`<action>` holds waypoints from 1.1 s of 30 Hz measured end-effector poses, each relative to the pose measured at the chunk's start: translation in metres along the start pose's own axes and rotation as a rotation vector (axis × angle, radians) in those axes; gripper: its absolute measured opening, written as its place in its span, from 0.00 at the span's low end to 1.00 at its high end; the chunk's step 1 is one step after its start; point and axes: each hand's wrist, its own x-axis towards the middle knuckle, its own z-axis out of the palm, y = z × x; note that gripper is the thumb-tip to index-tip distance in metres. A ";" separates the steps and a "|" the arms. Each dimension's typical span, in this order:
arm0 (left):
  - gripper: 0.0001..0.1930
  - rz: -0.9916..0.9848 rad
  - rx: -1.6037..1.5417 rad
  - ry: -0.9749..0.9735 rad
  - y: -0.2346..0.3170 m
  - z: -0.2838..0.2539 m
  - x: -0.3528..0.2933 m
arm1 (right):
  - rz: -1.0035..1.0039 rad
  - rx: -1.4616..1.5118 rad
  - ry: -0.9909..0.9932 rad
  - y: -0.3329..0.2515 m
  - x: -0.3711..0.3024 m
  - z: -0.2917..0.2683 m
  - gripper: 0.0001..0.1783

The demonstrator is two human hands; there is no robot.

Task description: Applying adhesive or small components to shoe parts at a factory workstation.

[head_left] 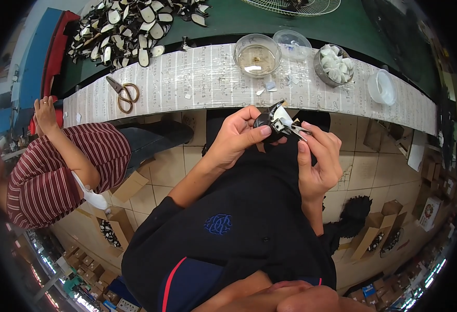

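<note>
In my left hand (241, 132) is a small black shoe heel part (263, 120), glossy on the outside, with a white flap (282, 115) on its top. The thumb presses against its side. My right hand (319, 158) pinches a slim metal tool (298, 132), which looks like tweezers or a small blade. Its tip meets the heel part beside the white flap. My fingers partly hide both things, so the tool's exact kind does not show. Both hands are held above my lap, just in front of the bench edge.
Along the paper-covered bench (202, 93) stand a bowl of liquid (257, 54), a clear lid (292, 44), a metal bowl of white pieces (334, 65) and a plastic tub (382, 87). Scissors (123, 94) lie left. Behind is a heap of heel parts (129, 28). A co-worker (72, 166) is at left.
</note>
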 end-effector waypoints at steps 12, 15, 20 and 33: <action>0.09 0.027 0.002 0.000 -0.002 -0.003 0.001 | 0.018 -0.094 0.069 0.005 0.001 -0.005 0.09; 0.09 0.019 -0.007 -0.006 -0.002 -0.003 0.001 | 0.025 -0.113 0.088 0.006 0.002 -0.007 0.09; 0.09 0.011 -0.019 -0.005 -0.002 -0.002 0.002 | 0.052 -0.118 0.121 0.007 0.004 -0.010 0.09; 0.09 -0.020 -0.066 -0.006 -0.002 -0.002 -0.001 | -0.017 -0.073 0.046 0.003 0.002 -0.005 0.09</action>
